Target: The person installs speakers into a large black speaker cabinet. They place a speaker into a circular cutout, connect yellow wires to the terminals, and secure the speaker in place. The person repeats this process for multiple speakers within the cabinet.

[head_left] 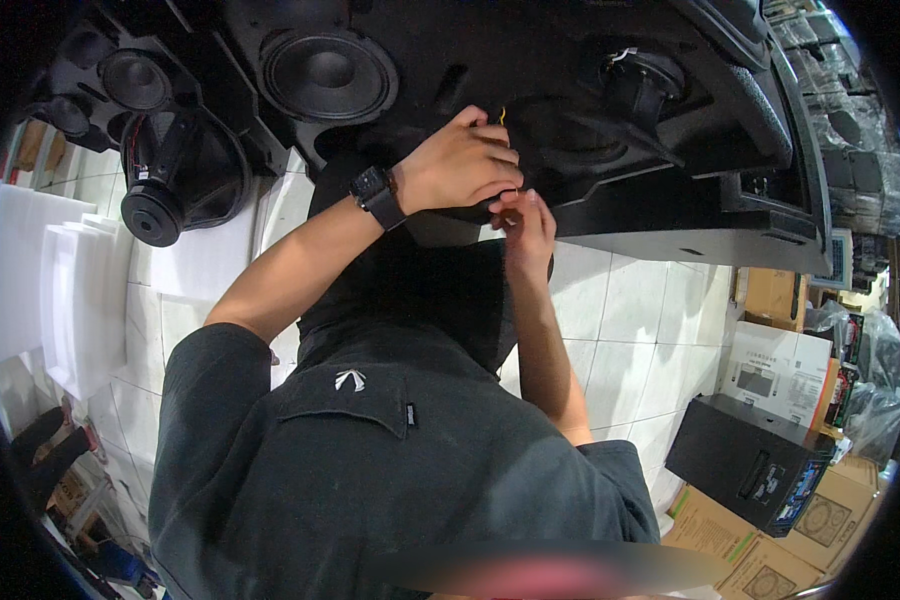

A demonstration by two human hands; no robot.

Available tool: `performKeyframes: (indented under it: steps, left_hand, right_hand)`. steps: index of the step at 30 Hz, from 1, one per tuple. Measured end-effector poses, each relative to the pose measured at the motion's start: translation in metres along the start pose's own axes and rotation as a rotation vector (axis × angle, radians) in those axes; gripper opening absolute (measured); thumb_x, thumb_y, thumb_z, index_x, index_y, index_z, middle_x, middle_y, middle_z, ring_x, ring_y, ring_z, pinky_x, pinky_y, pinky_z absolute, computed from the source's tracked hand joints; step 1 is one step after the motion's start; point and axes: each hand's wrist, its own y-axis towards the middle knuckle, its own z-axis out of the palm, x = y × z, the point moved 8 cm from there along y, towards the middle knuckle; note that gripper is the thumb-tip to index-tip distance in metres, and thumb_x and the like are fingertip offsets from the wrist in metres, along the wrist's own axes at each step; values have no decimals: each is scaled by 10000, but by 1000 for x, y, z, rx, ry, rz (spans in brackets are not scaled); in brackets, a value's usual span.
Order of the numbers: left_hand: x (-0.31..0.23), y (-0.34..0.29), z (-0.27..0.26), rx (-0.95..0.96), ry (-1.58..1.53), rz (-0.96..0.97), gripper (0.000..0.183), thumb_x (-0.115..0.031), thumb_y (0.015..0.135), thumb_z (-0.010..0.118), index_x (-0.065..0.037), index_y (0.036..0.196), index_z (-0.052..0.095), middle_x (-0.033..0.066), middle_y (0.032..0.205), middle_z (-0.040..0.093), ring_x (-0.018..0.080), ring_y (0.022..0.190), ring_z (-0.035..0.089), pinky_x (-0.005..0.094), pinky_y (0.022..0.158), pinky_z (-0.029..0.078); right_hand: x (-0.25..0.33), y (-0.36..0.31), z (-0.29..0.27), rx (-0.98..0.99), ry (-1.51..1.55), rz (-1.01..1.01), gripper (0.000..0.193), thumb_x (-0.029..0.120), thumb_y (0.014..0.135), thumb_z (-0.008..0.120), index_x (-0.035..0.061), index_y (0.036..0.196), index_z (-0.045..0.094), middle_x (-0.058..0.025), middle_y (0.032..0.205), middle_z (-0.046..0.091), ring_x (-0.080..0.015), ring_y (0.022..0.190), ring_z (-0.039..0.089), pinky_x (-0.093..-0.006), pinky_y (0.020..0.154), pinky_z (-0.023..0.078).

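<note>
My left hand (pixel 462 165), with a black watch on its wrist, is closed with its fingers curled over the near side of a black speaker cabinet (pixel 460 40). A short yellow wire (pixel 503 116) sticks up just beyond its knuckles. My right hand (pixel 526 228) is pinched, its fingertips meeting those of the left. What the two hands grip between them is too small and too covered to make out. In the cabinet front sits a round speaker cone (pixel 330 74), left of my hands. To their right, a black speaker driver (pixel 646 82) with white wire ends stands on the cabinet.
A loose large speaker driver (pixel 185 180) rests at the left by another cabinet. White foam blocks (pixel 82 300) stand on the tiled floor at the left. At the lower right are a black box with a circuit panel (pixel 745 462) and cardboard boxes (pixel 830 515).
</note>
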Motion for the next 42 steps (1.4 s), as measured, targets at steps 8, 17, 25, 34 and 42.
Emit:
performKeyframes:
  steps: [8, 17, 25, 34, 42]
  left_hand:
    - [0, 2, 1, 35, -13, 1, 192, -316, 937, 637, -205, 1033, 761, -35, 1043, 714, 163, 1065, 598, 397, 1008, 355]
    - [2, 1, 2, 14, -34, -9, 180, -318, 936, 655, -196, 1007, 766, -38, 1026, 717, 162, 1057, 599, 399, 1001, 353]
    - [2, -1, -1, -26, -43, 2, 189, -322, 929, 647, -200, 1010, 766, -42, 999, 708, 163, 1037, 597, 394, 984, 358]
    - [1, -2, 0, 17, -15, -20, 190, -319, 927, 649, -202, 1016, 768, -42, 1005, 712, 155, 1030, 595, 387, 983, 354]
    - [-1, 0, -4, -27, -49, 3, 159, -286, 914, 668, -194, 996, 768, -52, 986, 712, 164, 1022, 598, 387, 976, 355]
  right_hand:
    - [-16, -6, 25, 268, 623, 341, 285, 357, 1078, 474, 140, 956, 614, 19, 861, 644, -130, 779, 564, -305, 736, 458]
    - [49, -15, 11, -209, -924, -742, 219, 171, 1016, 621, 29, 852, 652, -25, 799, 699, -123, 600, 581, -265, 572, 444]
    - [-24, -9, 15, 170, 447, 300, 326, 400, 1077, 458, 136, 1007, 636, 5, 892, 653, -148, 826, 577, -335, 767, 460]
    - [-9, -1, 14, 48, 293, 107, 139, 216, 1033, 580, 123, 938, 618, 15, 795, 618, -131, 725, 576, -298, 713, 464]
    - [45, -14, 10, -165, -834, -676, 179, 190, 1037, 587, 43, 941, 626, -43, 800, 669, -170, 675, 610, -306, 667, 491]
